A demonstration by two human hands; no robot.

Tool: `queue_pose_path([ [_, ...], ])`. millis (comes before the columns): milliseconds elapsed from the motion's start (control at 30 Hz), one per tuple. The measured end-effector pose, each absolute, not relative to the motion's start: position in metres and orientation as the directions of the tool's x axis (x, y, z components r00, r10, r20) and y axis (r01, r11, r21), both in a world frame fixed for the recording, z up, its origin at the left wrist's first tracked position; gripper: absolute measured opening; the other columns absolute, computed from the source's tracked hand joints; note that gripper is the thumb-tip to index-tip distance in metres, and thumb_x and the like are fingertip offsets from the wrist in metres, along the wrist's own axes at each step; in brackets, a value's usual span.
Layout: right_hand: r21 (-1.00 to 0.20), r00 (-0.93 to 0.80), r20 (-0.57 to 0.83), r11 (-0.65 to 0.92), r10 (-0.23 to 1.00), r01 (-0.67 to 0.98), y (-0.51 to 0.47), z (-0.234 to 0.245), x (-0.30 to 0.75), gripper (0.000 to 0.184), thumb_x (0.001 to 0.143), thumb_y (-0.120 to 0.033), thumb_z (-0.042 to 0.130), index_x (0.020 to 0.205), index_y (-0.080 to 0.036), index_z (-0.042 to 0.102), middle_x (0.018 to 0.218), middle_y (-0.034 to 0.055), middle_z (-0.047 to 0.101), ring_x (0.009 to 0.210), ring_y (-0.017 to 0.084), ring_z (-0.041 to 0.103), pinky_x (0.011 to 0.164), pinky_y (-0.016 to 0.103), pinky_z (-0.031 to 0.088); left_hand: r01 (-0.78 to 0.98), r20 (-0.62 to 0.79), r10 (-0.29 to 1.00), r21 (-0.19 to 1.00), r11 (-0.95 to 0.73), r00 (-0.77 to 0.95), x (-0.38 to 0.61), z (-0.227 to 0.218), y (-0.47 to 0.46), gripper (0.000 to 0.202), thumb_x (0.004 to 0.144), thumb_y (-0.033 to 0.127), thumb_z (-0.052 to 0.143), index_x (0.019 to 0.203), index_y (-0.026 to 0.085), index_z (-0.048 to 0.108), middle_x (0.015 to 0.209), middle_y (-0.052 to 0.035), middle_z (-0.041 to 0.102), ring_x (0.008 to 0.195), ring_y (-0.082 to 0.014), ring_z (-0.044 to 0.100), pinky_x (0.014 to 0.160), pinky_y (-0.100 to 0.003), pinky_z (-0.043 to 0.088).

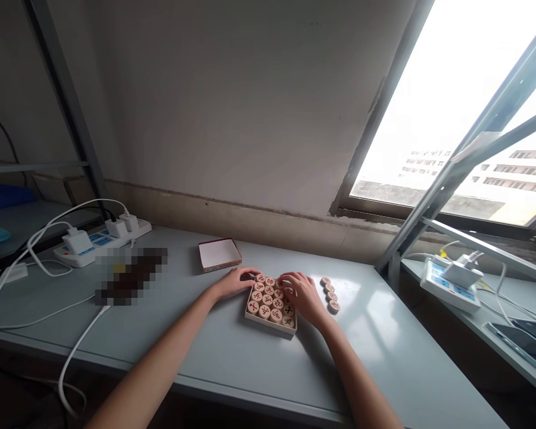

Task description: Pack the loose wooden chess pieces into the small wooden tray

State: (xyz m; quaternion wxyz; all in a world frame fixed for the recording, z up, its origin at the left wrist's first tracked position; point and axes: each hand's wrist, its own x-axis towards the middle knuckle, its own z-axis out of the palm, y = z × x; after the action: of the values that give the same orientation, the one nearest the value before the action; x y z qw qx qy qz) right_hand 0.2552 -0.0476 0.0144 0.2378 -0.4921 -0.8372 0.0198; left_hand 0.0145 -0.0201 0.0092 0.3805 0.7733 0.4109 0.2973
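An open shallow box [270, 327] filled with rows of round wooden xiangqi pieces [267, 300] sits on the desk in front of me. Most pieces show red characters; a few at the right show dark ones. My left hand [234, 282] grips the box at its far left corner, fingers bent around the edge. Over the far right part of the box, my right hand [304, 292] is curled with its fingertips on a piece there, partly hidden by the fingers. Right of that hand, several loose xiangqi pieces [330, 288] lie in a short line on the desk.
A box lid [218, 255] lies open side up behind my left hand. At the left are a power strip [99, 239], white cables and a blurred-out dark object [131, 277]. Another power strip [449, 286] and a phone [524, 348] rest on the right-hand surface beyond a metal frame.
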Motion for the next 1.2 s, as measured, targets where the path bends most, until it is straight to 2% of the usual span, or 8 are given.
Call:
queue_pose_path([
  [167, -0.291, -0.237, 0.434, 0.384, 0.869, 0.876, -0.046, 0.022, 0.266, 0.025, 0.086, -0.043, 0.042, 0.094, -0.026, 0.058, 0.104, 0.0033, 0.060, 0.100, 0.021, 0.050, 0.087, 0.038, 0.034, 0.406, 0.136, 0.863, 0.840, -0.361, 0.486, 0.014, 0.009, -0.021, 0.041, 0.076, 0.033, 0.053, 0.115, 0.021, 0.058, 0.119, -0.0056, 0.058, 0.112, -0.0222, 0.049, 0.097, -0.031, 0.037],
  [433, -0.185, 0.139, 0.434, -0.063, 0.890, 0.981, -0.040, 0.010, 0.305, 0.027, 0.084, -0.030, 0.037, 0.093, -0.022, 0.061, 0.109, 0.0085, 0.057, 0.107, 0.028, 0.043, 0.096, 0.055, 0.016, 0.406, 0.109, 0.866, 0.850, -0.336, 0.489, 0.013, 0.010, -0.022, 0.042, 0.076, 0.035, 0.052, 0.116, 0.021, 0.056, 0.121, -0.0061, 0.056, 0.113, -0.0223, 0.049, 0.096, -0.032, 0.037],
  [533, -0.268, 0.042, 0.415, 0.078, 0.909, 0.960, -0.040, 0.012, 0.306, 0.029, 0.082, -0.028, 0.042, 0.106, -0.025, 0.058, 0.117, 0.0071, 0.054, 0.109, 0.026, 0.044, 0.094, 0.051, 0.024, 0.408, 0.106, 0.864, 0.849, -0.336, 0.492, 0.013, 0.009, -0.021, 0.042, 0.076, 0.034, 0.052, 0.116, 0.021, 0.056, 0.121, -0.0061, 0.056, 0.112, -0.0220, 0.049, 0.097, -0.031, 0.037],
  [633, -0.370, -0.273, 0.339, 0.395, 0.900, 0.841, -0.048, 0.021, 0.291, 0.033, 0.081, -0.029, 0.046, 0.112, -0.029, 0.056, 0.119, 0.0039, 0.054, 0.107, 0.022, 0.048, 0.091, 0.042, 0.033, 0.405, 0.120, 0.861, 0.845, -0.350, 0.493, 0.014, 0.009, -0.020, 0.042, 0.076, 0.034, 0.052, 0.116, 0.021, 0.057, 0.120, -0.0062, 0.057, 0.112, -0.0221, 0.049, 0.097, -0.032, 0.037],
  [733, -0.410, -0.486, 0.269, 0.555, 0.832, 0.723, -0.060, 0.027, 0.269, 0.032, 0.081, -0.027, 0.048, 0.110, -0.031, 0.059, 0.117, 0.0022, 0.056, 0.107, 0.021, 0.049, 0.093, 0.039, 0.033, 0.397, 0.134, 0.858, 0.844, -0.361, 0.495, 0.014, 0.008, -0.020, 0.042, 0.076, 0.035, 0.052, 0.115, 0.021, 0.057, 0.120, -0.0060, 0.057, 0.112, -0.0220, 0.049, 0.097, -0.032, 0.037],
  [867, -0.387, -0.474, 0.283, 0.551, 0.834, 0.739, -0.068, 0.025, 0.253, 0.028, 0.081, -0.023, 0.049, 0.105, -0.029, 0.061, 0.108, 0.0028, 0.061, 0.100, 0.020, 0.052, 0.094, 0.041, 0.032, 0.386, 0.133, 0.856, 0.851, -0.357, 0.500, 0.014, 0.007, -0.018, 0.041, 0.076, 0.033, 0.053, 0.115, 0.021, 0.057, 0.120, -0.0055, 0.058, 0.112, -0.0216, 0.050, 0.097, -0.032, 0.037],
  [1000, -0.363, -0.409, 0.331, 0.515, 0.850, 0.777, -0.063, 0.022, 0.257, 0.020, 0.082, -0.037, 0.050, 0.096, -0.028, 0.062, 0.101, 0.0025, 0.062, 0.096, 0.020, 0.053, 0.093, 0.041, 0.032, 0.384, 0.134, 0.853, 0.850, -0.361, 0.504, 0.014, 0.006, -0.017, 0.041, 0.076, 0.034, 0.053, 0.114, 0.020, 0.057, 0.120, -0.0067, 0.058, 0.112, -0.0224, 0.049, 0.097, -0.033, 0.037],
  [1200, -0.215, -0.183, 0.436, 0.299, 0.881, 0.930, -0.059, 0.027, 0.279, 0.020, 0.084, -0.036, 0.045, 0.094, -0.026, 0.060, 0.102, 0.0044, 0.060, 0.096, 0.022, 0.050, 0.089, 0.043, 0.029, 0.400, 0.127, 0.859, 0.844, -0.357, 0.497, 0.013, 0.006, -0.018, 0.042, 0.076, 0.035, 0.052, 0.115, 0.021, 0.057, 0.120, -0.0064, 0.057, 0.112, -0.0222, 0.049, 0.097, -0.032, 0.037],
])
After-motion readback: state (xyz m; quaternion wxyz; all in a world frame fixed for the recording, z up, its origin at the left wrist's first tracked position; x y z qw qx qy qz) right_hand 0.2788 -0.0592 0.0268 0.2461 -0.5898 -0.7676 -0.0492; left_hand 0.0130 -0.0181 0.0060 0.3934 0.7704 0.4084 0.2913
